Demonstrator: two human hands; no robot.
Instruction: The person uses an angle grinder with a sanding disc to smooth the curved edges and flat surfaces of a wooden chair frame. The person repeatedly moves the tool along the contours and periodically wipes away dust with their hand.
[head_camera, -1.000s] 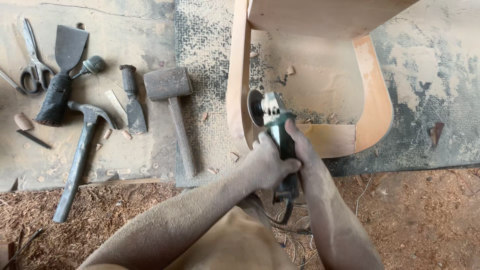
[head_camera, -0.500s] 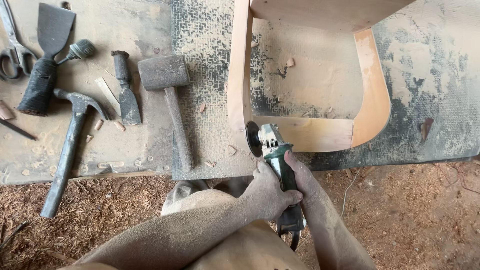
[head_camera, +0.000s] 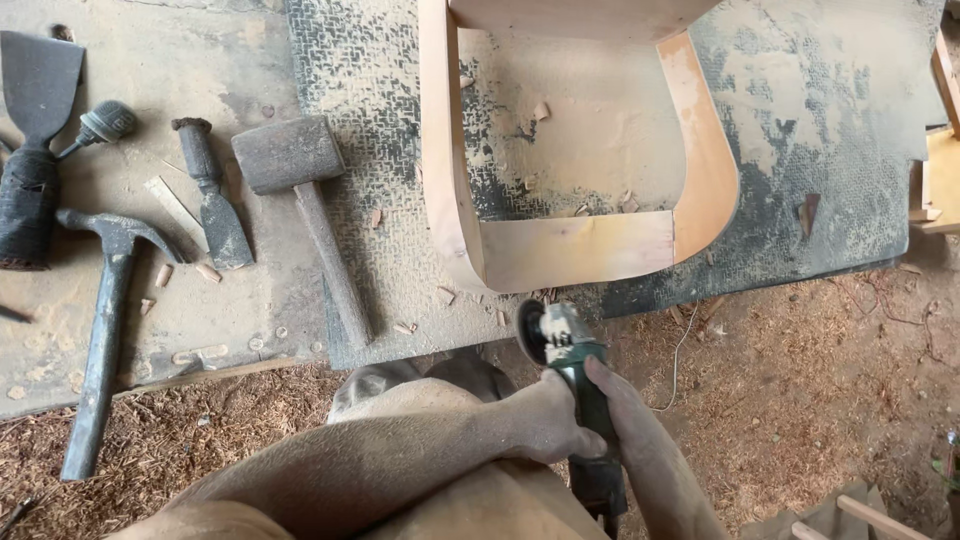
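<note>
Fingers (head_camera: 575, 440) of the left hand (head_camera: 545, 425) curled tight round the green body of an angle grinder (head_camera: 572, 375), right hand (head_camera: 625, 420) clamped on the same body from the other side, thumb along the top: a two-handed hold, likely to steady a tool that kicks. Disc end of the grinder pointed away from the body, just short of the near edge of the curved wooden frame (head_camera: 575, 250), not touching it, hanging over the lip of the dark mat (head_camera: 380, 200) on the counter (head_camera: 200, 330). Cord trailing back under the wrists toward the sawdust floor (head_camera: 800, 400). Frame laid flat on the mat, open side away, near rail square to the grinder, probably for easy reach along that rail. Left of the frame, hand tools spread side by side with handles mostly toward the person, each apart from its neighbour: one mallet (head_camera: 305, 200) closest to the frame, then one chisel (head_camera: 210, 195), one claw hammer (head_camera: 105, 330), one wide scraper (head_camera: 35, 150) and one small round-knobbed tool (head_camera: 100, 125) farthest out. One grinder, one frame, five tools on the counter. Small wood chips scattered round the frame, too many and too small to count.
</note>
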